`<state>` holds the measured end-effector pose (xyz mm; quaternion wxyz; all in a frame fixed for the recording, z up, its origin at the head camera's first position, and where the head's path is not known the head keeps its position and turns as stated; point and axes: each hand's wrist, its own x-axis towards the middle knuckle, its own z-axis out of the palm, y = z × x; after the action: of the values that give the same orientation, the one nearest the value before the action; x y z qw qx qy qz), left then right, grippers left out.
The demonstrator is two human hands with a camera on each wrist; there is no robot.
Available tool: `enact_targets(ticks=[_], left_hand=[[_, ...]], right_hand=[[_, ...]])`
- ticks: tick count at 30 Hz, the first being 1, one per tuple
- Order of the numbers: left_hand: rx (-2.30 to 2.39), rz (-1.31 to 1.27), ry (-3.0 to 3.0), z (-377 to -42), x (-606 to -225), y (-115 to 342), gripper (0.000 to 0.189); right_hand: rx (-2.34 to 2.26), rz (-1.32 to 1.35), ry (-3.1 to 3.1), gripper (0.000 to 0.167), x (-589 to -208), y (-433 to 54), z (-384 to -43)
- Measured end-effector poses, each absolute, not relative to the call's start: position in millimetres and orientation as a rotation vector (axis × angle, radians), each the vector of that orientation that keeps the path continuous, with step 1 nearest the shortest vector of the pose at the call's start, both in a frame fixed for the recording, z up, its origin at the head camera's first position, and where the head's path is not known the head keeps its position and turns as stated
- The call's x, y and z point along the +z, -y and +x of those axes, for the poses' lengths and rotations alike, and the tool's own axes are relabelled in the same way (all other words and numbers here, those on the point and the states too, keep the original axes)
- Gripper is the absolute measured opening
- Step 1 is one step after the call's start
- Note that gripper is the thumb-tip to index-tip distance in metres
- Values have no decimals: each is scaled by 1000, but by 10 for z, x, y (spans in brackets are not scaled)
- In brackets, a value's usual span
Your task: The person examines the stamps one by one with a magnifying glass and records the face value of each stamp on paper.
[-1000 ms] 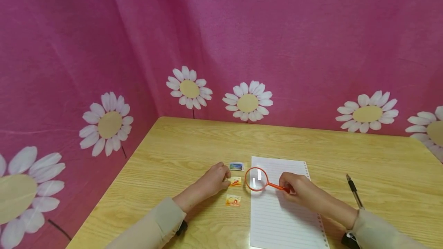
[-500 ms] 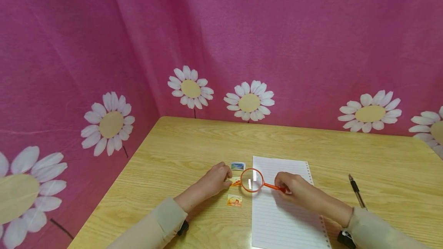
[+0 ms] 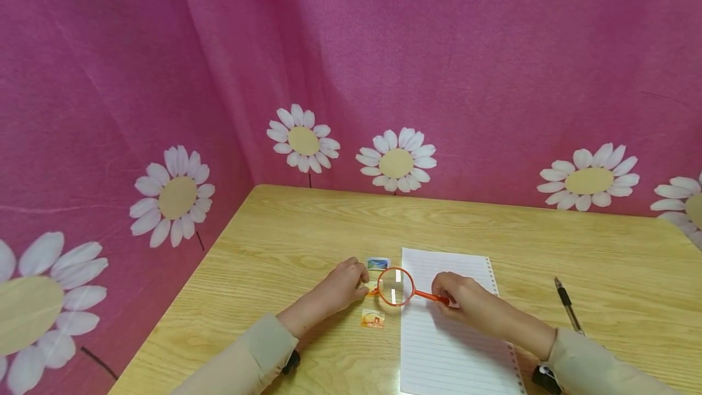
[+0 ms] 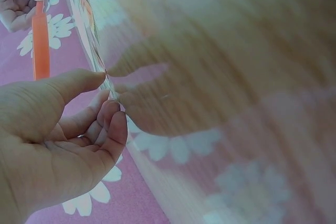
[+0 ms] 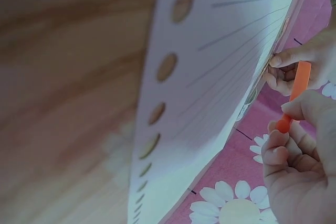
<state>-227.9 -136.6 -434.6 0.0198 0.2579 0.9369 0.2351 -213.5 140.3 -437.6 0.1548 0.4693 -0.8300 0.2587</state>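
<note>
My right hand (image 3: 466,294) pinches the orange handle of a round magnifying glass (image 3: 429,295) between thumb and fingers. Its lens hangs above the table, over the left edge of the lined sheet (image 3: 455,352) and the right part of the middle stamp (image 3: 372,289). That stamp is yellow and orange. At the stamp's left edge, my left hand (image 3: 344,284) holds it with curled thumb and fingers; in the left wrist view the fingertips (image 4: 105,77) meet the tabletop. A blue stamp (image 3: 378,264) lies just beyond, and another yellow-orange stamp (image 3: 373,319) lies nearer me.
A black-gripped pen (image 3: 567,306) lies right of the sheet, partly behind the right forearm. The sheet has punched holes (image 5: 167,67) along its right edge. Pink cloth (image 3: 439,47) with white daisies hangs along the back and left of the wooden table (image 3: 296,224).
The magnifying glass has moved left with my right hand, from over the sheet to partly over the middle stamp. My left hand stays at that stamp. The view has shifted slightly.
</note>
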Motion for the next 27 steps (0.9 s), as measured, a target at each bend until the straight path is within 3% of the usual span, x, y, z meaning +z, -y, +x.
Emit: enact_targets(ticks=[27], left_hand=[[734,770,-2884,-2284,-4332,1362,11]], right_hand=[[717,1371,2327,33,-4363,-1348,-2145]])
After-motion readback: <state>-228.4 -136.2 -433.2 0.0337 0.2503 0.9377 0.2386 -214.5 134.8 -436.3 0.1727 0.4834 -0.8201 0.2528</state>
